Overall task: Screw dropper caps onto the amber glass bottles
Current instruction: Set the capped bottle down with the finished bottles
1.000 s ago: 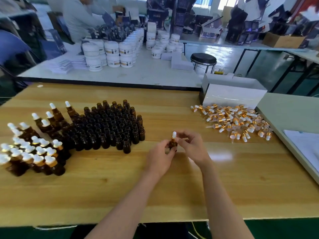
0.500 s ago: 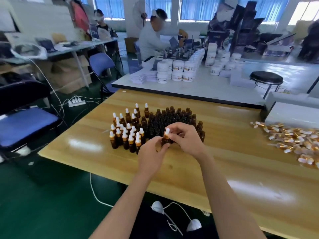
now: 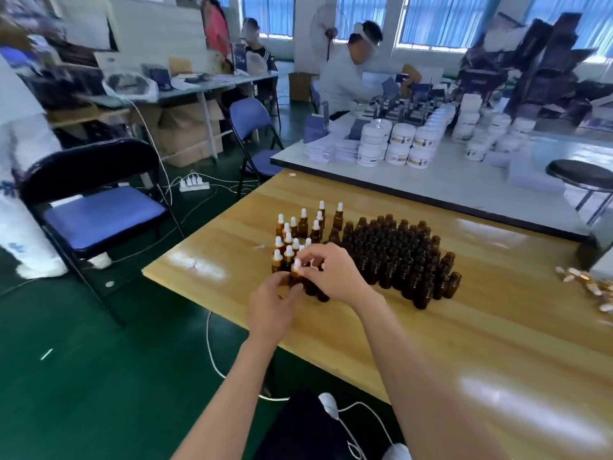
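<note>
1. Well off to the left of both hands, a folding chair (image 3: pixel 99 217) with a blue seat stands on the green floor, apart from the worktop (image 3: pixel 464 343).
2. The left hand (image 3: pixel 270 308) reaches in over the worktop's near left corner. Its thumb and fingers are curled round the body of one amber bottle (image 3: pixel 296 277).
3. That bottle stands upright between the two hands, at the near edge of the capped group. I cannot tell whether its base touches the wood.
4. On its neck sits a dropper cap (image 3: pixel 297 263) with a white bulb. The right hand (image 3: pixel 335 272) comes from the other side and pinches this cap with its fingertips, the rest of the fingers loosely bent above.
5. Just behind the hands stand the capped bottles (image 3: pixel 298 227), white bulbs up, packed close.
6. To the right of the right hand, touching that group, is a dense block of uncapped bottles (image 3: pixel 398 257), all upright.
7. Far right of the hands, at the frame edge, lie loose caps (image 3: pixel 593 287) in a small heap.
8. Beyond the hands, on the next worktop, white jars (image 3: pixel 398 144) are stacked in rows.
</note>
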